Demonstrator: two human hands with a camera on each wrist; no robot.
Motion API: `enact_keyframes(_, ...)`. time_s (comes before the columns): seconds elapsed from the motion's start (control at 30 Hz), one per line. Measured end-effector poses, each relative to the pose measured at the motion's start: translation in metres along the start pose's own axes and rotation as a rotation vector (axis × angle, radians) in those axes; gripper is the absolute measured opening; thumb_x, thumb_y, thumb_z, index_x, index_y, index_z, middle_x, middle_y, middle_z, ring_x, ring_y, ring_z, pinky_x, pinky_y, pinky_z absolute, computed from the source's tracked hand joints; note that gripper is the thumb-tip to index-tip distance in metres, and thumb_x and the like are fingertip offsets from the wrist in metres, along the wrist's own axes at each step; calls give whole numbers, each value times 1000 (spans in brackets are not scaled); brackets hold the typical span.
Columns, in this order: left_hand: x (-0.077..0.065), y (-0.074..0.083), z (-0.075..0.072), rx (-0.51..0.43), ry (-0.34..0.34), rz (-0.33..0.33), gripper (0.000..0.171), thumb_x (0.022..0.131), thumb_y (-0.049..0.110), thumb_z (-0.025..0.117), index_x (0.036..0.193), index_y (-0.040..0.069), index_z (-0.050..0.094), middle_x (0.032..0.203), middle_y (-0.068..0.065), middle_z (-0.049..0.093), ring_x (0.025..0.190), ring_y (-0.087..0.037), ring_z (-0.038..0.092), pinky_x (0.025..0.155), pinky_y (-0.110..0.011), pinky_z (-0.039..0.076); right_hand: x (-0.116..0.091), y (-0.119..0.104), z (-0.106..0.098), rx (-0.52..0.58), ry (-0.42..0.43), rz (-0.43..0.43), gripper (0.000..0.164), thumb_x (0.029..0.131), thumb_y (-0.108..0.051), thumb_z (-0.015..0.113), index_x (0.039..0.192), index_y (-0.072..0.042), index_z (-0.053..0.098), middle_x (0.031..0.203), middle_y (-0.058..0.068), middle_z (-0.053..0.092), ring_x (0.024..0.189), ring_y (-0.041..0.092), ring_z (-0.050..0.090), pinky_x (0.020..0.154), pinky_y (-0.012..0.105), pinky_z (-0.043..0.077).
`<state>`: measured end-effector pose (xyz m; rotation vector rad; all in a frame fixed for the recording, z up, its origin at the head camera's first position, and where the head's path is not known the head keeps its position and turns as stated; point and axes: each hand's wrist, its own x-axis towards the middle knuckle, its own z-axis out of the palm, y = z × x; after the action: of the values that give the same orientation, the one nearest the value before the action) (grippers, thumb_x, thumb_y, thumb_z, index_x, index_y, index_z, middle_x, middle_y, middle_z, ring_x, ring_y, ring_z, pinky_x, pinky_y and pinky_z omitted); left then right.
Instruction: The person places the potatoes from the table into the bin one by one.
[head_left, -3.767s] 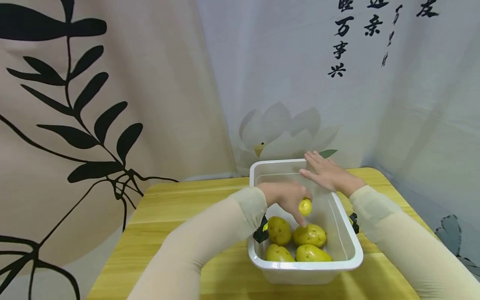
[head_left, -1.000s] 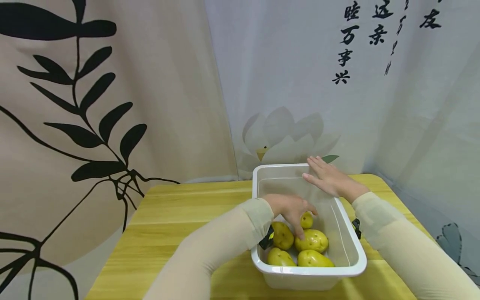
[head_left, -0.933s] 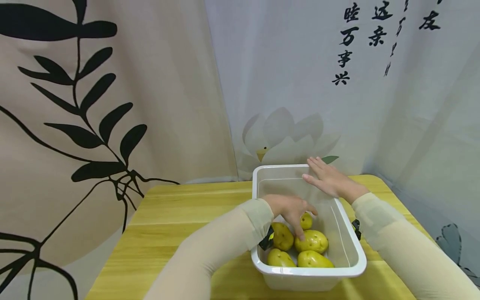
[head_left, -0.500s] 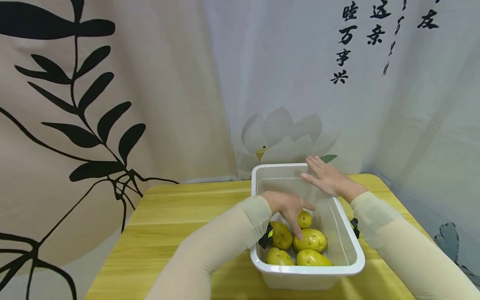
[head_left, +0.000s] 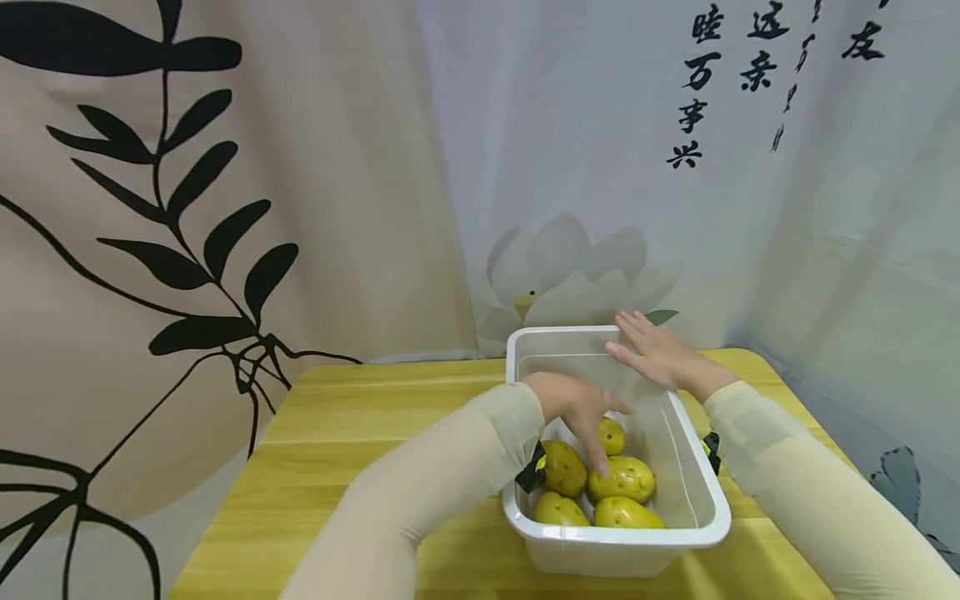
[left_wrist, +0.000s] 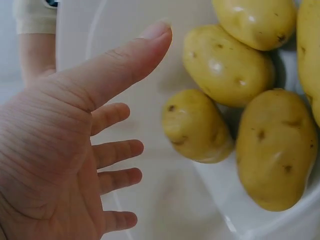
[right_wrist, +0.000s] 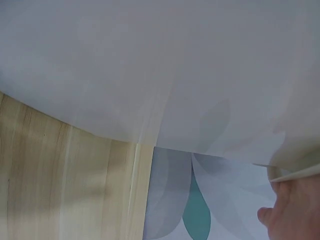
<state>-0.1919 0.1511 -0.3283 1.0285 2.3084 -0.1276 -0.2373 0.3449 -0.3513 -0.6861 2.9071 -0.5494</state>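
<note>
A deep white plastic bin (head_left: 622, 537) holds several yellow potatoes, bunched toward its near end. Over them, inside the bin, hovers my left hand (head_left: 573, 408). The left wrist view shows that hand (left_wrist: 55, 150) with thumb and fingers spread and nothing in its grasp. Just beyond the fingers lies the smallest potato (left_wrist: 195, 127), beside a larger potato (left_wrist: 275, 150). My right hand (head_left: 660, 354) lies with extended fingers over the bin's far right corner, thumb toward the inside. Only part of the right hand (right_wrist: 295, 210) shows past the bin wall in the right wrist view.
The bin stands on a wood-grain table (head_left: 360, 433) with rounded corners. Behind the table hangs a printed curtain (head_left: 360, 167) with dark leaves and writing, close to its back edge. Black wrist cameras sit near both bin sides.
Earlier my left hand gripped the smallest potato above the others; now the potato lies in the bin and the fingers have spread off it. The right hand stays at the corner.
</note>
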Motion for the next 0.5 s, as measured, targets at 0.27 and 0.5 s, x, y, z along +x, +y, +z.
enact_keyframes(0.27, -23, 0, -23, -13, 41, 19, 107, 64, 69, 74, 152, 37, 23, 153, 12, 30, 138, -10, 29, 112, -32, 25, 4, 1, -8, 4, -1, -8, 77, 101, -55, 30, 153, -2, 13, 158, 19, 7, 145, 38, -2, 108, 66, 2)
enact_keyframes(0.5, -39, -8, -37, 74, 165, 63, 102, 71, 76, 62, 153, 30, 22, 154, 5, 31, 139, -15, 29, 111, -33, 27, 1, 0, -22, 5, 32, -16, 74, 101, -53, 32, 153, -2, 15, 158, 20, 8, 144, 40, 0, 107, 68, 3)
